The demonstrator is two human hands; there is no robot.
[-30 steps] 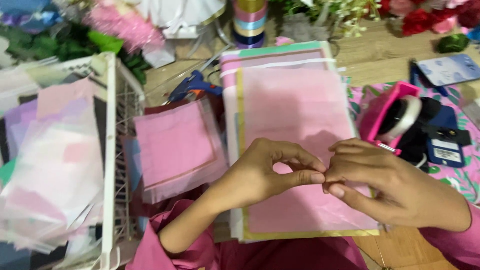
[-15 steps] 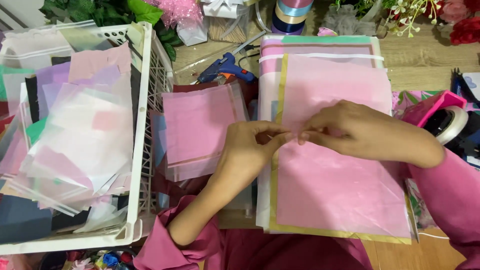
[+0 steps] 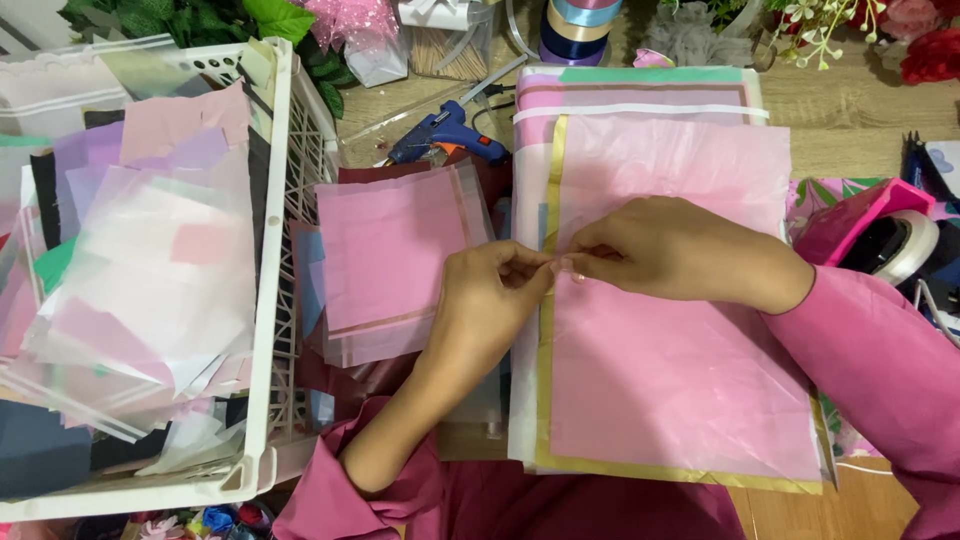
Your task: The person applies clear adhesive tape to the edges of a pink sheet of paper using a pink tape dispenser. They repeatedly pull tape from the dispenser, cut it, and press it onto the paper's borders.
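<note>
My left hand (image 3: 490,300) and my right hand (image 3: 660,245) meet fingertip to fingertip at the left edge of a large pink wrapping sheet (image 3: 680,370) with a gold border. Both pinch that edge between thumb and fingers. The sheet lies on top of a stack of similar sheets (image 3: 640,95) on the wooden table (image 3: 860,120). To the left of my hands lies a smaller pile of pink square sheets (image 3: 395,255).
A white plastic basket (image 3: 275,300) full of mixed paper scraps stands at the left. A blue glue gun (image 3: 445,135), ribbon spools (image 3: 575,25), flowers and greenery line the back. A pink tape dispenser (image 3: 880,230) sits at the right.
My view has swung left and the basket has come fully into sight. My hands have moved from the sheet's middle to its left edge, still pinched together.
</note>
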